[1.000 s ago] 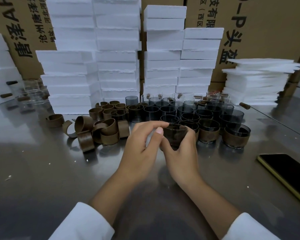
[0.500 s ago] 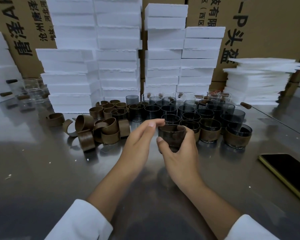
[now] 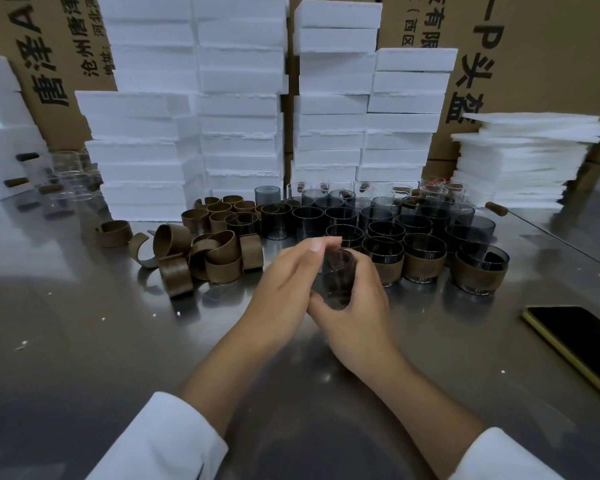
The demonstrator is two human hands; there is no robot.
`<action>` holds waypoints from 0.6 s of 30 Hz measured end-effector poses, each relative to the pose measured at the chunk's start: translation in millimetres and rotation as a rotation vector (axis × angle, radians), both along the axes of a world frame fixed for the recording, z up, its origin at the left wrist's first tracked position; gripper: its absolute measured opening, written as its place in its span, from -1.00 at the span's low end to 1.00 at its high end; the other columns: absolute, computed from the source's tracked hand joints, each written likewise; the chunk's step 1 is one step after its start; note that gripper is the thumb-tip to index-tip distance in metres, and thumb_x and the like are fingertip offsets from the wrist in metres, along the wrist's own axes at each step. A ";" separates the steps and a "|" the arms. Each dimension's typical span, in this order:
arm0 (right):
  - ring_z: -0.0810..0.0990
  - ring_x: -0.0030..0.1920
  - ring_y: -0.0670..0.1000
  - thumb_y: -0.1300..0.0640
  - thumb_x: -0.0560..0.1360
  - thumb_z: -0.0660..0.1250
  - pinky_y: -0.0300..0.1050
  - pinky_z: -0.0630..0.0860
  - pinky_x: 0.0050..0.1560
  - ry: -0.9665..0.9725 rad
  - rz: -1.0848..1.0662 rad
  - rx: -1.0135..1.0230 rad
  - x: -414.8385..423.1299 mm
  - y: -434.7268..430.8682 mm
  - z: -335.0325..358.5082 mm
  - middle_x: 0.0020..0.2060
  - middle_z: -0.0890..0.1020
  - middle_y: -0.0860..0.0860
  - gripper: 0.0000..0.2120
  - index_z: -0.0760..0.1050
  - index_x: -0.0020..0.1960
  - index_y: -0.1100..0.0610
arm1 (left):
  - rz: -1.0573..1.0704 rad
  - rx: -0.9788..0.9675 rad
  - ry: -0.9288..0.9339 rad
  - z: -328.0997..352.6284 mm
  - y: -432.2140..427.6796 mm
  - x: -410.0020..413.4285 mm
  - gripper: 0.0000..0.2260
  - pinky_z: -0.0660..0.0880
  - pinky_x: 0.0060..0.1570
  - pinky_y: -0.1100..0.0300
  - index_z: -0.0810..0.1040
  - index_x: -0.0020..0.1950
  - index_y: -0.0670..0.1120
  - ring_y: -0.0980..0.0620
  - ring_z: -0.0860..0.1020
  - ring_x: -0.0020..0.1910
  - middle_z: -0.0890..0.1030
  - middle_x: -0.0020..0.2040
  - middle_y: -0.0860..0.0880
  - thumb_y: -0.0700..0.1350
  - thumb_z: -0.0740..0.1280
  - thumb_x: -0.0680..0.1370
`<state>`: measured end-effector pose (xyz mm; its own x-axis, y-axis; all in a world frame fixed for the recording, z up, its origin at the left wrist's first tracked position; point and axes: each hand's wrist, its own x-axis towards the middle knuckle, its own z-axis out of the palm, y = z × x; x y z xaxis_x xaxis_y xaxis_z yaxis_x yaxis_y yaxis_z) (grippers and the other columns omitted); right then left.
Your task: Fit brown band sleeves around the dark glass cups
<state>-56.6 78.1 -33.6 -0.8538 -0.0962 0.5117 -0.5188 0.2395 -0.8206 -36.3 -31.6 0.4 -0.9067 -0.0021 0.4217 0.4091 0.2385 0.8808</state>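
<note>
Centre frame, above the worktop [image 3: 118,341], the right hand [image 3: 357,306] keeps its fingers clamped round the dark glass cup [image 3: 338,275], now tilted. The left hand [image 3: 284,289] fingers have closed in to pinch its rim, likely seating the sleeve, which is too blurred to confirm.

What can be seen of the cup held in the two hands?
The dark glass cup is small, round and smoky, with its open rim up. Its wall looks brownish, though blur hides detail. It is held over the steel table, in front of the rows of cups. The right hand curls round its right side and base; the left hand pinches its left rim.
</note>
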 end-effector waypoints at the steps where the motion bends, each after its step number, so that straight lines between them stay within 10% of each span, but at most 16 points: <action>1: 0.45 0.02 -0.31 -0.04 0.31 0.45 -0.54 0.36 -0.07 -0.003 0.006 0.002 0.3 -0.1 0.1 0.05 0.45 -0.19 -0.50 0.34 0.19 -0.12 | 0.006 -0.013 0.004 0.3 0.9 0.7 -0.66 0.33 0.27 0.29 0.57 0.19 0.09 0.19 0.43 0.30 0.58 0.18 0.13 0.12 0.07 0.60; 18: 0.43 -0.02 -0.36 -0.28 0.23 0.29 -0.49 0.37 -0.20 -0.055 -0.155 0.055 -3.2 2.7 -0.9 -0.01 0.42 -0.23 -0.52 0.31 0.08 -0.15 | -0.033 -0.126 0.135 3.2 7.0 7.5 -0.69 0.35 0.20 0.34 0.61 0.05 0.14 0.18 0.47 0.22 0.63 0.06 0.21 0.14 0.10 0.56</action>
